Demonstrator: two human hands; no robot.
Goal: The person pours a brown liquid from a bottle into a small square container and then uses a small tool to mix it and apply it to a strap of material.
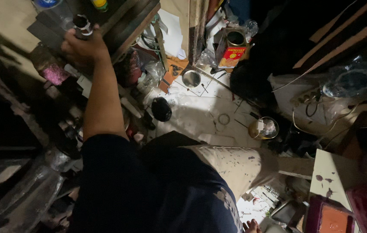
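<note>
- The left hand point(82, 45) was raised to a dark shelf point(123, 19) at the upper left, its fingers curled tight around a small dark cylinder with a pale band point(82, 23), which stood upright at the shelf's edge.
- The right hand was out of view, so I cannot tell whether it was open or closed.
- The person's dark sleeve point(114, 181) and paint-spattered pale trousers point(239, 166) filled the lower middle; a bare foot point(250, 226) showed at the bottom edge.
- A square yellow-and-red tin point(232, 49) stood at the top centre with its round mouth open; the inside was too dark to tell what it held.
- A clear plastic bag point(349, 82) lay at the right with a dark round thing inside.
- A jar of pink grains point(54, 71) sat just below and left of the raised hand.
- A round golden tin point(264, 128) rested on the pale tiled floor point(192, 112), with a white scrap lying in it.
- A small empty metal bowl point(191, 78) stood on the floor near a black rounded object point(161, 108).
- A thin ring point(223, 118) lay flat on the tiles between the black object and the golden tin.
</note>
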